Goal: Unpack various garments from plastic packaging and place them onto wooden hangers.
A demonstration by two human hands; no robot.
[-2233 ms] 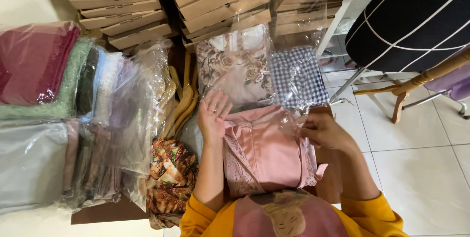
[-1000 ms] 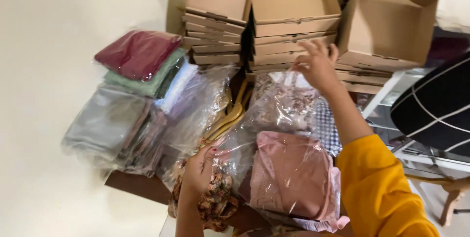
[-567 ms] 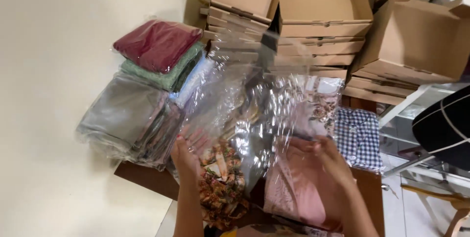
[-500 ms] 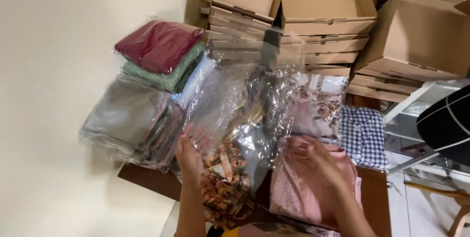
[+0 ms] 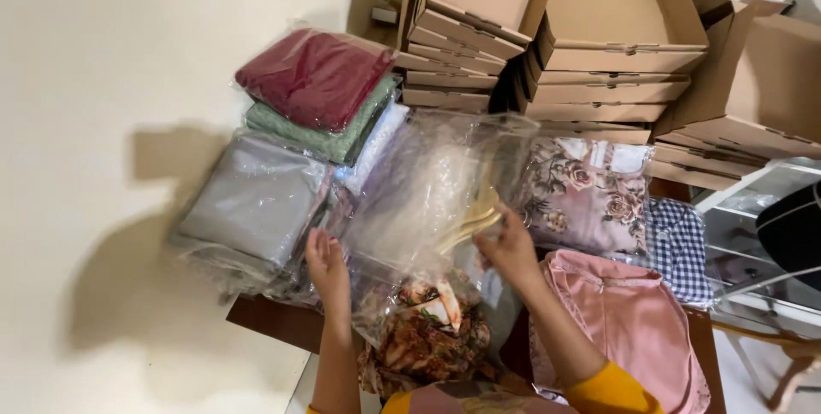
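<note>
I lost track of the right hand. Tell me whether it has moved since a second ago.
Yes. The right hand was up against the cardboard boxes; now it is lower, gripping the clear plastic bag beside the floral packet.
</note>
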